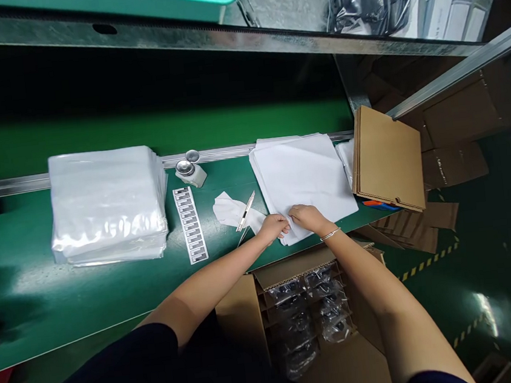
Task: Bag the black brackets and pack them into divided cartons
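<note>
On the green bench lies a stack of thin white sheets or bags (303, 171); I cannot tell which. My left hand (274, 229) is closed, its fingertips pinching at the front left corner of the top white sheet. Just to the right, my right hand (307, 217) is also closed, with thumb and finger pressed on the same corner. A utility knife (245, 211) and a crumpled white cloth (229, 209) lie left of the stack. Beside my left wrist, the tips of metal tweezers (244, 235) show.
Clear plastic bags (108, 204) are piled at left, near a label strip (190, 226) and a dispenser bottle (192, 172). Flat cardboard (389, 156) leans at right. Below the bench edge, an open carton (268, 312) holds bagged parts in dividers. A metal shelf (203, 41) runs overhead.
</note>
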